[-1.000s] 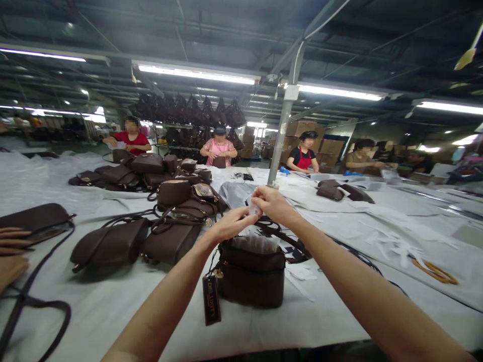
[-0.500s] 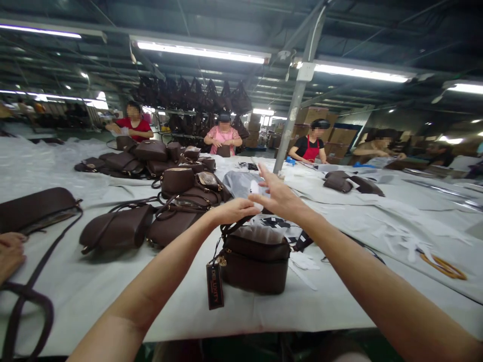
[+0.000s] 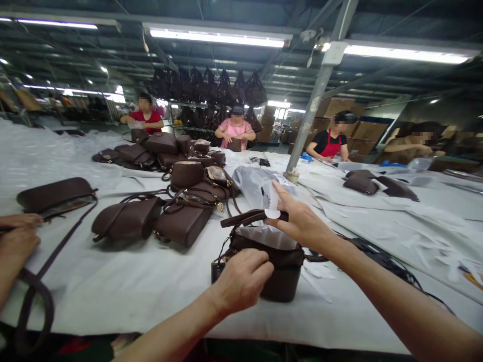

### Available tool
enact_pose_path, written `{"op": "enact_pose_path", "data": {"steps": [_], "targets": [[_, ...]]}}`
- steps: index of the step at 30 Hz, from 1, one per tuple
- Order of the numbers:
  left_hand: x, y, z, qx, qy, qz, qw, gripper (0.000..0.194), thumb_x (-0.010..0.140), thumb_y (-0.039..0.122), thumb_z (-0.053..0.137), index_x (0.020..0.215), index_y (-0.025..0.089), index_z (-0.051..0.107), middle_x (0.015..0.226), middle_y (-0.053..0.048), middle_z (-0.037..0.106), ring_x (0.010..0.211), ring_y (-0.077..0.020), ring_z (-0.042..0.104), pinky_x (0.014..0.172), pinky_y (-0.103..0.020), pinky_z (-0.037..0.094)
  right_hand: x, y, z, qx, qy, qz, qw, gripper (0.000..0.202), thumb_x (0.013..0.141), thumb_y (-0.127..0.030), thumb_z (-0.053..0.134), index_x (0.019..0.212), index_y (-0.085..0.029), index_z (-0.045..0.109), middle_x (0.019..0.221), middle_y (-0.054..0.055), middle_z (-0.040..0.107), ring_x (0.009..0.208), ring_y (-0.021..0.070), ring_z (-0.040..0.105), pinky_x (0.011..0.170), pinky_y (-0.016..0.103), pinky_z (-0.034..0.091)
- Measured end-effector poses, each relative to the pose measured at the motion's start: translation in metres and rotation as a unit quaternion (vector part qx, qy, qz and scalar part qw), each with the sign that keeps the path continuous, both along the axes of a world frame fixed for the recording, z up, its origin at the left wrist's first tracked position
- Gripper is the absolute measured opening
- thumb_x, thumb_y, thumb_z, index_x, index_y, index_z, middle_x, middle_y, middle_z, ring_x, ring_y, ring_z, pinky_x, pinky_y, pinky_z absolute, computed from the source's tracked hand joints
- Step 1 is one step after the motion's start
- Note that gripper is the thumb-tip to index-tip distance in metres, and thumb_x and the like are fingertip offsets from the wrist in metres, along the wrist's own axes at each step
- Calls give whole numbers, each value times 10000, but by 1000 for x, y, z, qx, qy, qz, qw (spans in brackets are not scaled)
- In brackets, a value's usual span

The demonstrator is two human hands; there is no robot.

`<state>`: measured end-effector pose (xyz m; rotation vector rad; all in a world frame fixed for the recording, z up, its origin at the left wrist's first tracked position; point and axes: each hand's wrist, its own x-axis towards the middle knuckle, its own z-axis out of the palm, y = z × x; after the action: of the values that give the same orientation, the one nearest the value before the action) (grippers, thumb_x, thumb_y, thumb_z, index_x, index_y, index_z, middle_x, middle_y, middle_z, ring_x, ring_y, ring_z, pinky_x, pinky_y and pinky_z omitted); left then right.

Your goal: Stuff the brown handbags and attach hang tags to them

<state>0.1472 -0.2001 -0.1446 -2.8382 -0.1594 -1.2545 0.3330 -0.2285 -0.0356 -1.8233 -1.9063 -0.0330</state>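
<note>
An upright dark brown bag (image 3: 281,281) stands on the white-covered table, its top open and whitish filling (image 3: 266,236) showing inside. My left hand (image 3: 245,276) is closed in front of the bag's upper front; what its fingers grip, if anything, is hidden. A black tag (image 3: 217,270) hangs at the bag's left side, partly behind that hand. Above the bag, my right hand (image 3: 298,216) is closed on the strap (image 3: 251,217), with its index finger stretched forward. A white paper piece (image 3: 272,201) is by its fingers.
Brown bags (image 3: 186,221) are piled at the left. Another person's hands (image 3: 18,236) are at the left edge. Clear plastic (image 3: 249,183) lies behind my bag, near a grey pole (image 3: 311,110). Several people work across the table. Black straps (image 3: 385,261) lie at right.
My left hand has come down from above the bag to its front and closed. My right hand is now on the strap, which lies lower toward the left. The view has shifted slightly.
</note>
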Motion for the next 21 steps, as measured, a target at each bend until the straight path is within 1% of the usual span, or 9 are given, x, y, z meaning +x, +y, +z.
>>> {"op": "enact_pose_path", "data": {"steps": [2, 4, 6, 8, 11, 14, 16, 18, 21], "targets": [[10, -10, -20, -24, 21, 64, 997, 340, 868, 123, 435, 1180, 116, 570, 1192, -175, 611, 1139, -266, 543, 941, -410, 472, -6, -4, -1, -31, 64, 30, 997, 917, 779, -311, 626, 1534, -102, 149, 815, 33, 684, 798, 231, 637, 765, 342, 482], [22, -15, -24, -52, 55, 125, 989, 452, 870, 149, 452, 1318, 96, 480, 1305, -199, 555, 1243, -310, 473, 996, -470, 428, -9, -7, -2, -83, 117, 59, 988, 908, 758, -321, 641, 1522, -97, 206, 797, 17, 666, 777, 211, 621, 768, 327, 483], [34, -18, -15, -90, 96, 162, 978, 460, 901, 221, 457, 1343, 94, 459, 1268, -196, 586, 1195, -321, 509, 972, -480, 434, -6, -8, -4, -126, 163, 73, 976, 869, 735, -333, 664, 1488, -94, 302, 794, 14, 648, 771, 202, 609, 740, 307, 486], [43, -17, 0, -128, 131, 180, 966, 464, 914, 328, 479, 1309, 83, 491, 1191, -198, 626, 1119, -333, 553, 956, -494, 434, 2, -7, -8, -149, 215, 75, 962, 801, 713, -343, 693, 1426, -113, 408, 799, 15, 637, 771, 198, 604, 705, 292, 487], [50, -13, 15, -158, 167, 167, 959, 512, 874, 394, 564, 1282, 89, 511, 1153, -187, 647, 1089, -340, 578, 973, -499, 420, 15, -10, -12, -179, 301, 73, 934, 715, 722, -350, 710, 1362, -146, 466, 768, -4, 613, 716, 172, 591, 632, 265, 472], [51, -8, 17, -156, 202, 136, 957, 588, 844, 332, 623, 1365, 134, 439, 1313, -179, 577, 1234, -339, 511, 1020, -474, 396, 20, -17, -15, -240, 357, 100, 897, 738, 740, -326, 711, 1391, -147, 412, 798, -9, 621, 724, 157, 595, 628, 246, 468], [49, -3, 18, -166, 247, 134, 945, 662, 821, 323, 653, 1402, 128, 402, 1398, -195, 506, 1306, -357, 448, 1051, -476, 373, 21, -21, -14, -269, 366, 130, 881, 715, 738, -301, 717, 1373, -149, 428, 897, 14, 647, 823, 171, 611, 710, 261, 485], [49, 4, 21, -187, 303, 126, 926, 702, 780, 340, 694, 1388, 110, 428, 1415, -207, 486, 1300, -373, 455, 1045, -462, 383, 23, -22, -11, -278, 347, 155, 882, 547, 760, -298, 697, 1262, -153, 534, 955, 25, 653, 892, 183, 606, 780, 277, 479], [53, 20, 28, -189, 346, 50, 918, 659, 718, 371, 729, 1305, 147, 528, 1361, -159, 556, 1239, -340, 522, 1019, -402, 414, 25, -20, -4, -278, 287, 171, 900, 267, 812, -310, 635, 1032, -160, 642, 863, 5, 644, 822, 164, 588, 736, 252, 452]]}}
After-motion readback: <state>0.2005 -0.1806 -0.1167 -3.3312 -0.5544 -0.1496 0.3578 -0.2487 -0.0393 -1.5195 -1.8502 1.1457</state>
